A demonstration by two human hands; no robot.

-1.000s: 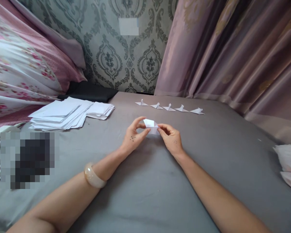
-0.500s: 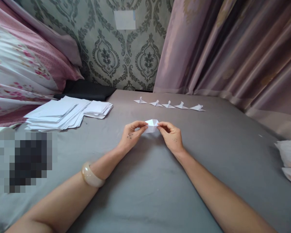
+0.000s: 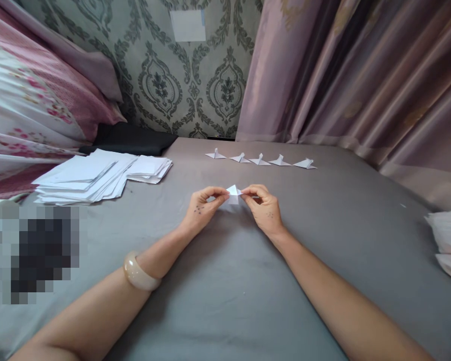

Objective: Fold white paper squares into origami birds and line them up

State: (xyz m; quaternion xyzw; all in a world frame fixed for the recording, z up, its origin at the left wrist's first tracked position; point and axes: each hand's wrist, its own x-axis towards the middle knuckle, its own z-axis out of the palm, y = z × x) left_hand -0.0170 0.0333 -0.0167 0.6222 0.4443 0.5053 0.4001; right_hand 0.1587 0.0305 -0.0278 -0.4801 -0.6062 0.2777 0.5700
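A small piece of folded white paper point(image 3: 234, 195) is held between my two hands, above the grey cloth surface point(image 3: 225, 260). My left hand point(image 3: 207, 203) pinches its left edge between thumb and fingers. At the right edge, my right hand point(image 3: 262, 204) grips it the same way. The paper's top comes to a point, with a flat part hanging below. Beyond my hands stands a row of several folded paper figures point(image 3: 259, 160), each with wide pointed sides and a small raised part.
Stacked white paper sheets point(image 3: 80, 175) lie at the left, with a smaller stack point(image 3: 148, 168) beside them. Behind these is a black folded item point(image 3: 135, 140). Curtains point(image 3: 304, 75) hang at the back right. A whitish plastic bag point(image 3: 449, 240) sits at the right edge.
The paper between my hands has folded narrower, its top now peaked. My right hand has come slightly closer to the left. The view has shifted a little.
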